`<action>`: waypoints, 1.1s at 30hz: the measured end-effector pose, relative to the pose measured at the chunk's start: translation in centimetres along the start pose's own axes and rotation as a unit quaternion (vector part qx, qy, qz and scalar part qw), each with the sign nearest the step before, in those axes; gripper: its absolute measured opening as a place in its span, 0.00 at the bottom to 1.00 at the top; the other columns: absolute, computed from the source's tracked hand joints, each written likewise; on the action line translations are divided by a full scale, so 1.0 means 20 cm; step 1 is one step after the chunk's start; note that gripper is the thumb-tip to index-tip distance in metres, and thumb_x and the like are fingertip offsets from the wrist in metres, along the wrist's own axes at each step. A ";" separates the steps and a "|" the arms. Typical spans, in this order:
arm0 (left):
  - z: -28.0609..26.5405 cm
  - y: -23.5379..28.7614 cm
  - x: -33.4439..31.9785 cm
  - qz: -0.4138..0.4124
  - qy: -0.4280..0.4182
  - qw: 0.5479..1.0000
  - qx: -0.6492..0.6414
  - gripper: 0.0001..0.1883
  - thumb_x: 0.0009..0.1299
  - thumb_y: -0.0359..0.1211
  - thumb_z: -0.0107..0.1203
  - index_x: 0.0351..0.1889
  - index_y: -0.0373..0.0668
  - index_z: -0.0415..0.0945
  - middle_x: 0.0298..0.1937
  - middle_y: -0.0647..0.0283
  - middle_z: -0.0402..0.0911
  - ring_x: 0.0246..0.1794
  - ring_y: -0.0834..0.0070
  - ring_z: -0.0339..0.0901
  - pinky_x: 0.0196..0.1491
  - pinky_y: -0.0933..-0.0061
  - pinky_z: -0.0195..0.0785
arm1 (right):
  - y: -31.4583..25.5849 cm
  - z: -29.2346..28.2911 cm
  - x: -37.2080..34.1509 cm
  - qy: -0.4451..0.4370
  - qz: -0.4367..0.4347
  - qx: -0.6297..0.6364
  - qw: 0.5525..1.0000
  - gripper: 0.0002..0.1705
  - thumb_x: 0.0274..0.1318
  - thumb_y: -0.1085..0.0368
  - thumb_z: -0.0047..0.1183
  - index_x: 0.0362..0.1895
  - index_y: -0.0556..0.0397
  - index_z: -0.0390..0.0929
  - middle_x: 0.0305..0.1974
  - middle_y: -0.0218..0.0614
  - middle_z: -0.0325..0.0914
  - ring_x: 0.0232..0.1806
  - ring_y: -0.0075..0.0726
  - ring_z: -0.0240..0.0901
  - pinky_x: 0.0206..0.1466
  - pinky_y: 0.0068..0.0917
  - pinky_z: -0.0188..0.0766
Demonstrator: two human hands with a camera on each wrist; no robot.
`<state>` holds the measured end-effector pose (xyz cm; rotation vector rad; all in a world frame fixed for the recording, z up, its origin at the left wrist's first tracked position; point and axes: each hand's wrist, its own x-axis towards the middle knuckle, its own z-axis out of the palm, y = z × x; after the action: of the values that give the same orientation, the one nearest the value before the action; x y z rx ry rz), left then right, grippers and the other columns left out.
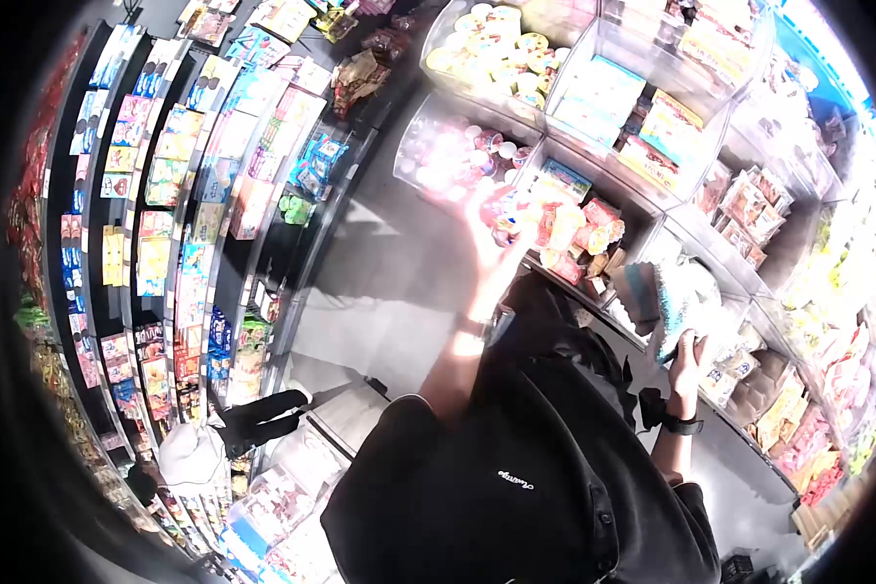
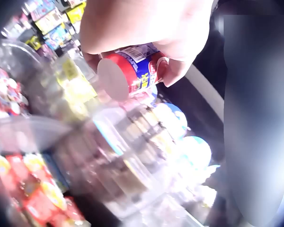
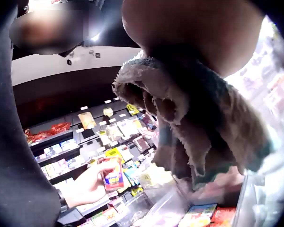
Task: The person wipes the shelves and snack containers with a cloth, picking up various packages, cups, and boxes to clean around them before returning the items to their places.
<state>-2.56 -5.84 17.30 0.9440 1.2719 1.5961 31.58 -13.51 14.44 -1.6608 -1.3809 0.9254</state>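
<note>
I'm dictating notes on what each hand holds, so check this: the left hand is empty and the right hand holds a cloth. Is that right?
Not quite: the left hand isn't empty. It grips a red and blue tub, as the left wrist view shows. The right hand does hold a cloth.

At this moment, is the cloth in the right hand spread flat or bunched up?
Bunched up, not flat: the cloth hangs in loose folds from the right hand.

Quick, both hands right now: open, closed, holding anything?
Left hand: closed, holding a red-and-blue container.
Right hand: closed, holding a cloth.
</note>
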 end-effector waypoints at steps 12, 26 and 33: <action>-0.59 -0.62 0.70 -0.013 0.063 0.998 0.009 0.22 0.61 0.29 0.56 0.53 0.42 0.64 0.51 0.61 0.68 0.48 0.73 0.71 0.45 0.73 0.72 | -0.19 0.24 0.01 0.157 0.209 0.210 0.942 0.25 0.64 0.57 0.43 0.57 0.62 0.59 0.52 0.43 0.65 0.50 0.34 0.62 0.56 0.31 0.59; -0.41 -0.55 0.95 -0.344 0.073 0.919 -0.177 0.18 0.69 0.49 0.42 0.49 0.49 0.66 0.43 0.64 0.72 0.37 0.72 0.74 0.34 0.77 0.71 | -0.36 0.53 -0.13 0.237 0.206 0.272 0.910 0.22 0.65 0.60 0.40 0.58 0.59 0.59 0.50 0.39 0.66 0.48 0.30 0.64 0.53 0.27 0.61; -0.45 -0.68 0.96 -0.261 0.056 0.961 -0.077 0.17 0.65 0.44 0.47 0.46 0.46 0.65 0.40 0.61 0.71 0.36 0.66 0.73 0.34 0.71 0.71 | -0.41 0.59 -0.13 0.299 0.207 0.243 0.899 0.25 0.64 0.59 0.42 0.60 0.60 0.57 0.55 0.41 0.64 0.55 0.35 0.61 0.59 0.32 0.56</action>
<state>-15.18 10.72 3.13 0.3782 1.3156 1.3144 17.09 -13.92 16.76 -1.6593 -0.3469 0.7980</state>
